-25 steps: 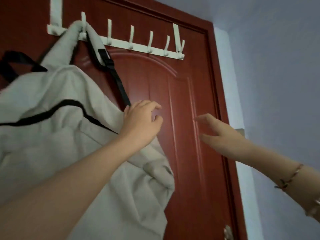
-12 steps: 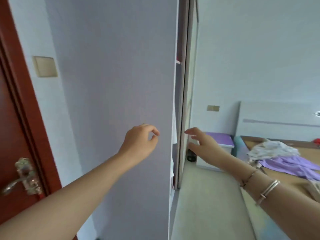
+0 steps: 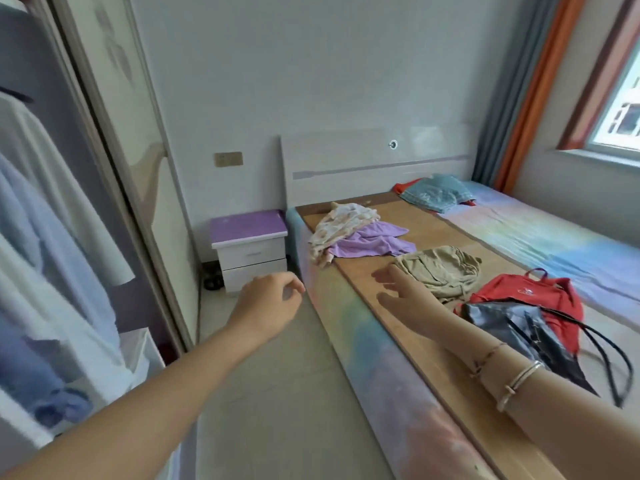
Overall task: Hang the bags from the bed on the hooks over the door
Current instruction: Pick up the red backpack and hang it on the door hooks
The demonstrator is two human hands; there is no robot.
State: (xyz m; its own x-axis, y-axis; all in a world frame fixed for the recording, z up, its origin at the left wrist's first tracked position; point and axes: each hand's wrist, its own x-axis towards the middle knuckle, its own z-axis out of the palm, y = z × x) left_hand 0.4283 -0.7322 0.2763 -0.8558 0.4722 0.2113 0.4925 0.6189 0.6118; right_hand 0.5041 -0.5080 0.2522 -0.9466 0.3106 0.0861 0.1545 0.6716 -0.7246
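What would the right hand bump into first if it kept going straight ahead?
Probably the tan bag on the bed. The right hand is open, its fingers pointing that way with nothing between, though depth is hard to judge.

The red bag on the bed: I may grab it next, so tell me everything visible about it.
The red bag is soft fabric lying slumped and flat on the bed, with a small pale logo on its face and a dark-edged loop handle at the top. The dark bag overlaps its near side, the khaki bag lies just beyond. Neither hand touches it.
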